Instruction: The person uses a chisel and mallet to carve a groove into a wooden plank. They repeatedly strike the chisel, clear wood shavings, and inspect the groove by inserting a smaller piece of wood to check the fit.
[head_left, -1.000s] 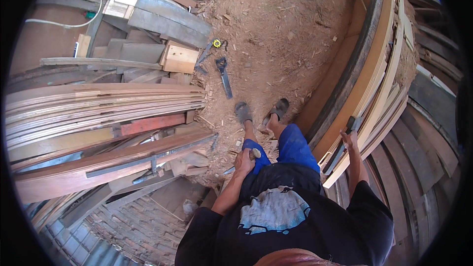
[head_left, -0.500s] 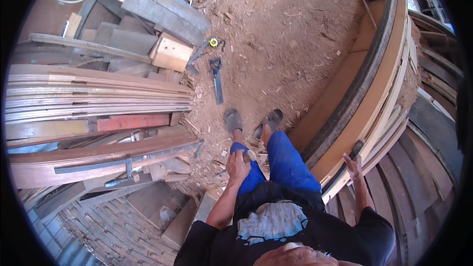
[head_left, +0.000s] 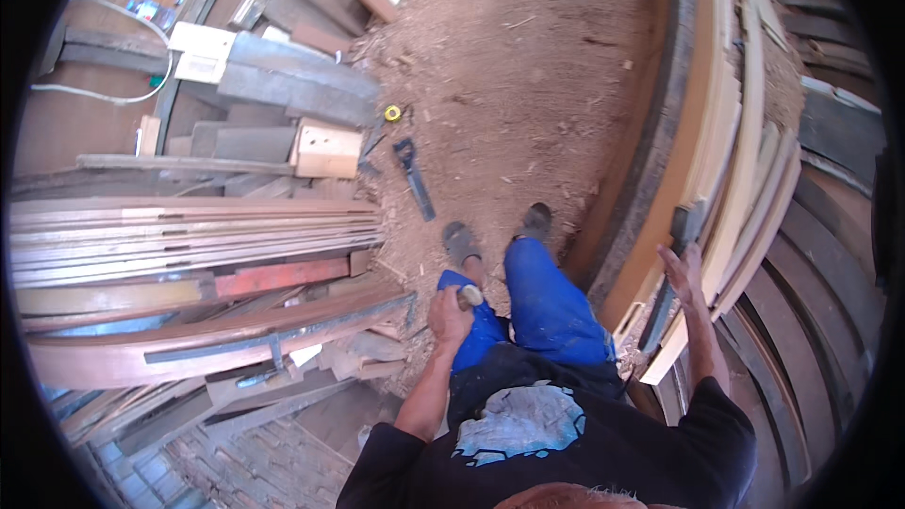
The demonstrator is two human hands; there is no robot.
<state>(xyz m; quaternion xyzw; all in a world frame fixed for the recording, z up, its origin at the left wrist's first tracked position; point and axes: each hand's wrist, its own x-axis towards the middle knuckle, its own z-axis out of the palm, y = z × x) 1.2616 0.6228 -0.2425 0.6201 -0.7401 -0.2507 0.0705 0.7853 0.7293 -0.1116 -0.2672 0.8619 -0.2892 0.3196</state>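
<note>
My left hand (head_left: 451, 322) is closed at my left knee, around a short object with a rounded, pale brown end (head_left: 468, 296) poking out past the fingers. Its other part is hidden by the hand, so its kind does not show. On my right, my right hand (head_left: 688, 278) is held flat with fingers apart, beside a dark bar (head_left: 662, 306) with a block at its far end. That bar lies along long pale boards (head_left: 712, 179) stacked on edge. Whether the hand touches it is unclear.
A handsaw (head_left: 412, 179) and a yellow tape measure (head_left: 392, 113) lie on the sawdust-covered floor (head_left: 528, 85). Leftward are stacked planks (head_left: 198, 236) and a curved board with a dark clamp (head_left: 275, 344). A long dark-edged beam (head_left: 650, 151) runs along the right.
The view has shifted, and I stand nearer the boards on the right. My right hand has moved farther along the boards, beside the dark bar. The left hand keeps its hold.
</note>
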